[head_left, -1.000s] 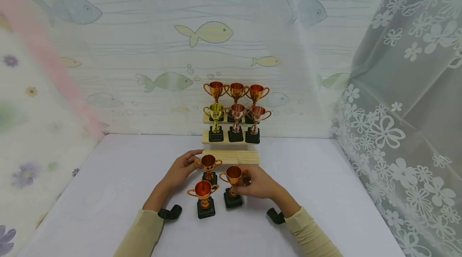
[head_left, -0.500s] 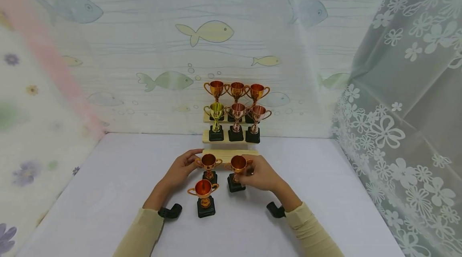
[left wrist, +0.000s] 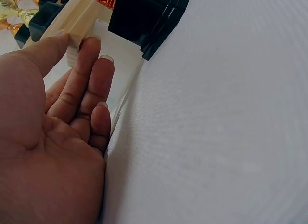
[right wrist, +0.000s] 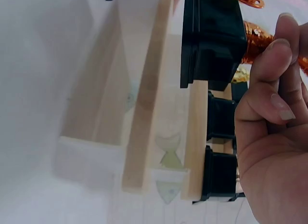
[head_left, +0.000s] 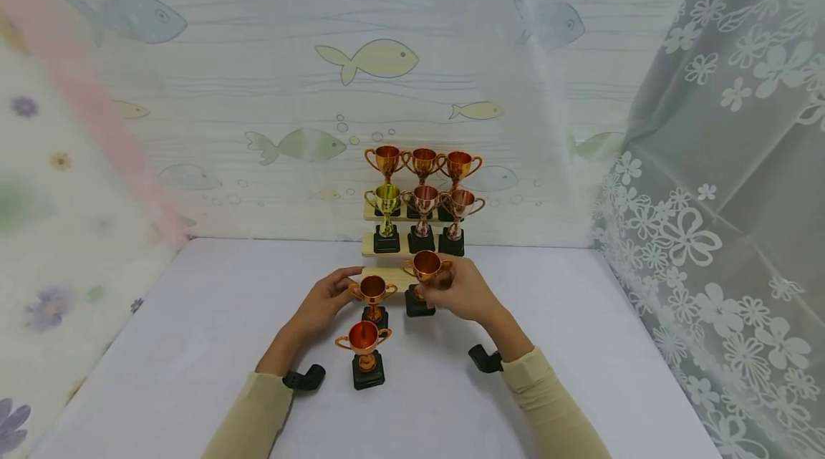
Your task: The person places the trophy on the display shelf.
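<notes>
My right hand (head_left: 460, 291) pinches a small copper-coloured trophy cup (head_left: 426, 267) by its stem. Its black square base (right wrist: 216, 38) is lifted over the lowest step, as the right wrist view shows. At the left end of the wooden step stand (head_left: 393, 275), my left hand (head_left: 322, 305) holds the lowest board (left wrist: 79, 21) between thumb and fingertips. Two more copper-coloured trophies are upright on the table near it, one trophy (head_left: 372, 290) beside the left fingers and another trophy (head_left: 364, 339) closer to me.
On the stand's middle step are a yellow-gold trophy (head_left: 387, 200) and two rose-coloured trophies (head_left: 423, 200). The top step carries three copper-gold trophies (head_left: 458, 164). A white cloth covers the table (head_left: 213, 316); a fish-print curtain (head_left: 258, 87) hangs behind.
My right hand has lifted its trophy from the table and carried it away from me, up to the lowest step. The left hand and the two other front trophies have stayed put.
</notes>
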Available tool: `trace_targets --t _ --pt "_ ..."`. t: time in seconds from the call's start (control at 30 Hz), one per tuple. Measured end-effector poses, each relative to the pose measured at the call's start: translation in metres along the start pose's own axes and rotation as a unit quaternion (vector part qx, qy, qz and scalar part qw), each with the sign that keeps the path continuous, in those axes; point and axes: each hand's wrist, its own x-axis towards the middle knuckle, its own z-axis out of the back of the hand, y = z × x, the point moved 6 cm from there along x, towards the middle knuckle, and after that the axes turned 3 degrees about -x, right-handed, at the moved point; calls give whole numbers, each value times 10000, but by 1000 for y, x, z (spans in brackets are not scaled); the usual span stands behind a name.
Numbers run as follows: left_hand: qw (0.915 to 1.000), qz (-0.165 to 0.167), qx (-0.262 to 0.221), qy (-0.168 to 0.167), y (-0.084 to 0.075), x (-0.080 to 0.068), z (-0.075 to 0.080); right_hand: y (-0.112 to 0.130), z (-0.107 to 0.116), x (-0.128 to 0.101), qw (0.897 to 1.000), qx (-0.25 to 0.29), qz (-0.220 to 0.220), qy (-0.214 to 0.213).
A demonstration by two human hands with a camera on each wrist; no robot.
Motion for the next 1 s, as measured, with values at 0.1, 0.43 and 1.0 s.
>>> trace_targets --t 0.1,0.43,1.0 --pt "10000 42 -30 -2 0 0 0 2 0 8 9999 -86 -81 -105" --pt "10000 -3 -14 -12 1 0 0 6 -3 32 9992 -289 -79 -265" --pt "9999 45 -99 16 -1 0 1 1 -18 59 9950 -923 -87 -379"
